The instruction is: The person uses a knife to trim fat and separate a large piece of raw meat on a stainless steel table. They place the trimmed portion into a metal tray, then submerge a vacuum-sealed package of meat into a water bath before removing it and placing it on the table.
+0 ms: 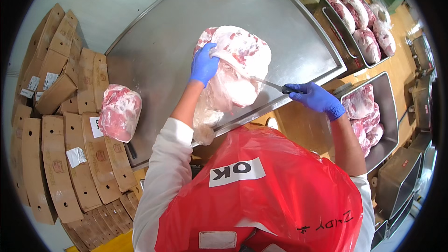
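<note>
A large pale, red-flecked piece of meat (240, 49) lies on the steel table (158, 46) with crumpled clear plastic (207, 114) around its lower left. My blue-gloved left hand (204, 64) is closed on the meat's left side, at a loose pale layer or wrapping; which it is I cannot tell. My blue-gloved right hand (316, 98) holds a dark-handled knife (273, 85), its blade reaching to the meat's right side. A second wrapped piece of meat (120, 111) sits at the table's left edge, over another dark-handled tool (131, 150), partly hidden.
Flattened cardboard boxes (74, 163) are stacked at the left beside the pale wall (112, 0). At the right, a steel bin (387, 107) and an upper tray (332, 30) hold several meat pieces. More steel containers (396, 182) line the far right. The orange floor (294, 126) shows below the table.
</note>
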Available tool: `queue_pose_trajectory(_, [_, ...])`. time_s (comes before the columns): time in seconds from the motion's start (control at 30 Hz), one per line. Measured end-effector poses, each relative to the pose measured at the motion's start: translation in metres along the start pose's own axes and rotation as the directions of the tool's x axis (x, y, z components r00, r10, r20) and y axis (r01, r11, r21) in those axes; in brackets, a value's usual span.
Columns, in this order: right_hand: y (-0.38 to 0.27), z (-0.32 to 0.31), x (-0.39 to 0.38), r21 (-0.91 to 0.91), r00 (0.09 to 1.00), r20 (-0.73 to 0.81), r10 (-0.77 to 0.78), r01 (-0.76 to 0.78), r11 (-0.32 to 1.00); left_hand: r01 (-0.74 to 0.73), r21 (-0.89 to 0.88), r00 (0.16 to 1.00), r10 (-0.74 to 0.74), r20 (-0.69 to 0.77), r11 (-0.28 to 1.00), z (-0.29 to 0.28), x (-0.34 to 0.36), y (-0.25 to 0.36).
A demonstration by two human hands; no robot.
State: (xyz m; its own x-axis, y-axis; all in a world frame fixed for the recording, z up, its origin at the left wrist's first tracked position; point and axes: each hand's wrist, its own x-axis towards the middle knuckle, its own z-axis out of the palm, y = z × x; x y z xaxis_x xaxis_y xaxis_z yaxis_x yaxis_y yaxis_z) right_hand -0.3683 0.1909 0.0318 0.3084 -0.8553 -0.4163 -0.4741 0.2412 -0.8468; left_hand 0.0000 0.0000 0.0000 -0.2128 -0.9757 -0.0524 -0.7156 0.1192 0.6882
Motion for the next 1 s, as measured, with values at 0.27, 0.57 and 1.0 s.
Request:
queue_pose_trajectory(0.27, [0.018,-0.002,-0.042,0.117,0.998,-0.050,0.026,-0.020,0.993,-0.046,0.113,0.954,0.010,0.298,0.993,-0.023,0.018,-0.016])
queue_pose_trajectory(0.57, [0.015,0.061,-0.060,0.283,0.977,-0.134,0.165,-0.122,0.951,-0.554,0.478,0.821,0.543,0.178,0.681,0.011,-0.044,-0.004])
queue_pose_trajectory(1.0, [0.033,0.110,-0.080,0.423,0.974,-0.222,0.055,0.045,0.905,-0.516,0.317,0.851,0.520,0.077,0.796,0.018,0.020,-0.021])
